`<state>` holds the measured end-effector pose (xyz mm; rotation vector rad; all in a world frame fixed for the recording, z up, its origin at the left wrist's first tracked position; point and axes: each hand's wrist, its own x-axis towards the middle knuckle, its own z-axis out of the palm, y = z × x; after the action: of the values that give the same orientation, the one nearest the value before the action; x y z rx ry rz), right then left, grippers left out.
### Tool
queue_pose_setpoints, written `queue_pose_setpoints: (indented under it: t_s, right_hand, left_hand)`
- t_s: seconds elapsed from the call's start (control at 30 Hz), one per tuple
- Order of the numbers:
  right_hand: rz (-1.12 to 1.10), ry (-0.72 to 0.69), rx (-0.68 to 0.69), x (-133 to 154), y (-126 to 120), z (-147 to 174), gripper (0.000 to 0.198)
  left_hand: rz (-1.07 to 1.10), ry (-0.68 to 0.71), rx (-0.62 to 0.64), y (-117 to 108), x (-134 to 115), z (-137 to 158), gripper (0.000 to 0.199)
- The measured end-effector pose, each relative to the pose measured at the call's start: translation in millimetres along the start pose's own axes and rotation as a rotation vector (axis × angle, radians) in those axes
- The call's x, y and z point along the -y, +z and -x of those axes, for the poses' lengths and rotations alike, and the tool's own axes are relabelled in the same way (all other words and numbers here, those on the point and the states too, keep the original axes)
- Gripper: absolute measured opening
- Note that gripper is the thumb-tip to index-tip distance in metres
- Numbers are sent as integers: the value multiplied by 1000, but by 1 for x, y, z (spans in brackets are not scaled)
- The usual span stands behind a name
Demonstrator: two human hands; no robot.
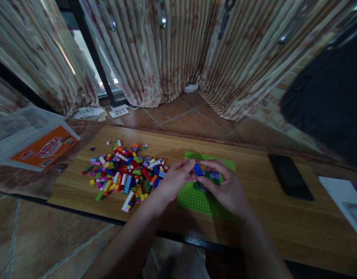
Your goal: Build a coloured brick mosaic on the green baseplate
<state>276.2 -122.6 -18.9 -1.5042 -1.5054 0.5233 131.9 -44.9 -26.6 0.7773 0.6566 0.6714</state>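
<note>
I have both hands close together over the green plate [196, 200], which lies on the wooden tabletop [262, 223]. The fingers of my left hand [177, 176] are closed on a blue brick [198, 169], with the thumb and the first finger near its side. My right hand [229, 188] comes from the other side, and its fingers are bent, with the thumb just beside the same brick; I cannot tell how firmly they grip. Between the right thumb and fingers I see some coloured bricks [215, 175], partly hidden, and I cannot tell if they are touching the plate.

To the left of the plate, the loose pile [127, 168] of many colours is spread on the tabletop. Farther left is a clear tub [11, 120] with an orange label [46, 149]. To the right, well apart from my hands, lie a black phone [291, 176] and, near the edge, a white sheet [337, 190].
</note>
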Motion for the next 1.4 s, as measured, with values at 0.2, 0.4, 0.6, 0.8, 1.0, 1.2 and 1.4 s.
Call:
queue_pose_setpoints:
  t_s: [0.2, 0.4, 0.6, 0.8, 1.0, 1.2, 1.4]
  right_hand:
    - [-3, 29, 81, 1, -1, 2, 30]
    - [108, 59, 71, -6, -7, 4, 22]
    - [203, 101, 35, -26, -26, 10, 27]
    - [303, 108, 124, -33, -21, 10, 21]
    - [341, 105, 105, -33, -15, 8, 21]
    - [368, 108, 101, -33, -14, 8, 22]
    - [370, 114, 113, -34, -13, 6, 26]
  left_hand:
    - [-203, 65, 11, 2, 4, -2, 38]
    - [-405, 88, 45, -1, 5, -5, 35]
    - [-573, 157, -50, -15, 8, -16, 19]
    - [-744, 229, -45, -21, 13, -18, 19]
    - [-891, 245, -58, -16, 7, -13, 19]
    - [-925, 268, -66, -14, 6, -11, 18]
    - [-944, 252, -67, -12, 4, -8, 18]
